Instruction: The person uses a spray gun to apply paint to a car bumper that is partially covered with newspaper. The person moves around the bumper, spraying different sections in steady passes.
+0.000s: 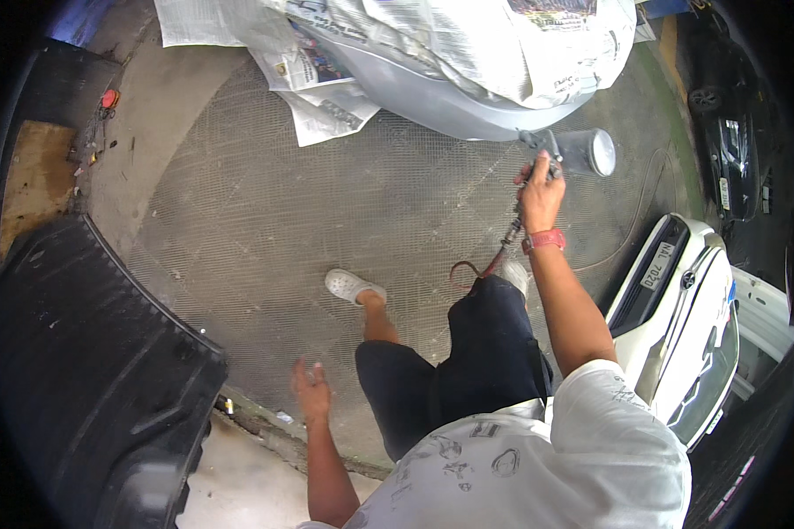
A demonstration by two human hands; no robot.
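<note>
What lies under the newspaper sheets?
A curved grey panel shows along the lower edge of the newspaper sheets; the paper covers the rest, so what else lies beneath cannot be seen.

spray gun [539, 140]: grey | hose [496, 264]: reddish | wristband [550, 239]: red | curved panel [415, 86]: silver-grey | newspaper [490, 55]: white, dark print | floor [282, 207]: grey, gridded | shirt [556, 463]: white, black drawings | shorts [490, 331]: near-black | clog [351, 286]: white

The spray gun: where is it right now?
In the head view, the spray gun is at upper right, in the right hand, just below the grey panel's curved edge in the picture.
</note>
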